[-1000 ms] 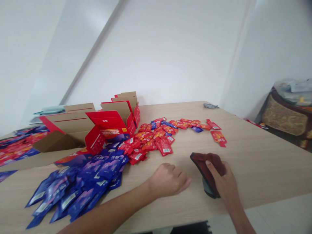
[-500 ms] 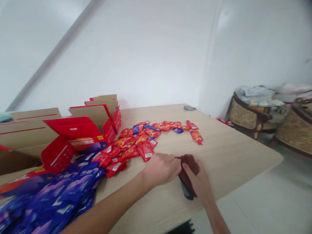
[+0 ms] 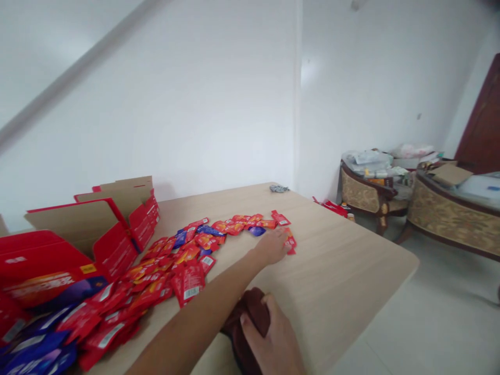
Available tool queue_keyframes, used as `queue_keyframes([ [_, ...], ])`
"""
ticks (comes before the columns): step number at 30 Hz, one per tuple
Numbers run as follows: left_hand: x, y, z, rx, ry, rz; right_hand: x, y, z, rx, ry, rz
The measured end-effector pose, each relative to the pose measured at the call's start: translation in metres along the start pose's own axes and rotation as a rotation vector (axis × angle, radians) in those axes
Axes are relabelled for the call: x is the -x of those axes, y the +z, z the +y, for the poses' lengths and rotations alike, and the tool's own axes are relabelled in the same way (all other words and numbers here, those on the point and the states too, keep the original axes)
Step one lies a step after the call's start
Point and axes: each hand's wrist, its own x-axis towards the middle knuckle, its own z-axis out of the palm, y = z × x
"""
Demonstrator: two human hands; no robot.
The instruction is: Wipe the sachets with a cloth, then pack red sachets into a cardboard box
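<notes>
My left hand (image 3: 272,246) is stretched across the table, its fingertips touching a red-orange sachet (image 3: 291,241) that lies flat. The fingers look extended, with the sachet partly beneath them. Close to me, my right hand (image 3: 275,338) grips a dark brown, soft, pouch-like item (image 3: 255,311), thumb pressed on its upper side. My left forearm passes in front of part of that item, and its lower end is cut off by the frame. Beside my left forearm lies a spread heap of red sachets (image 3: 189,284), with some blue sachets (image 3: 257,230) among them.
Open red cardboard boxes (image 3: 58,260) stand at the left, with blue packets (image 3: 39,346) in front. A grey crumpled item (image 3: 278,188) rests near the far table corner. Past the table's right edge, patterned armchairs (image 3: 359,190) hold bags and boxes.
My left hand has left the brown item and reached forward to the lone red-orange sachet. My right hand still holds the brown item. The view has turned right.
</notes>
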Motion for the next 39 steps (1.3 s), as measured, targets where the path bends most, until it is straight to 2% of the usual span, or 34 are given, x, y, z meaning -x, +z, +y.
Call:
queue_keyframes([
  [2,-0.012,0.019,0.008,-0.007,-0.027,0.001,-0.003,0.000,0.002,0.006,0.015,-0.027],
  [5,-0.011,0.034,0.008,-0.005,-0.040,-0.034,-0.004,-0.005,-0.002,0.025,0.021,-0.089],
  [9,0.017,0.025,-0.002,0.015,-0.008,-0.101,0.003,-0.017,-0.010,-0.033,-0.061,-0.267],
  [12,0.052,0.006,-0.001,0.011,-0.011,-0.131,0.012,-0.026,-0.011,-0.288,-0.075,-0.479],
  [15,0.098,-0.013,0.009,0.004,-0.041,-0.142,0.022,-0.031,-0.011,-0.575,-0.001,-0.672],
  [19,0.172,-0.031,0.034,0.014,-0.109,-0.141,0.036,-0.034,-0.014,-0.853,0.089,-0.802],
  [21,0.210,-0.037,0.051,0.032,-0.169,-0.133,0.040,-0.035,-0.012,-0.956,0.085,-0.762],
  [22,0.228,-0.040,0.061,0.051,-0.209,-0.123,0.040,-0.036,-0.010,-0.963,0.080,-0.701],
  [26,0.292,-0.048,0.099,0.121,-0.378,-0.060,0.031,-0.038,0.005,-0.744,0.051,-0.452],
  [30,0.345,-0.043,0.124,0.054,-0.396,-0.012,0.017,-0.034,0.012,-0.639,0.081,-0.244],
  [35,0.391,-0.029,0.141,-0.041,-0.326,0.040,0.011,-0.026,0.005,-0.523,0.198,0.070],
  [39,0.408,-0.027,0.154,-0.098,-0.326,0.039,0.008,-0.019,0.007,-0.494,0.146,0.116],
])
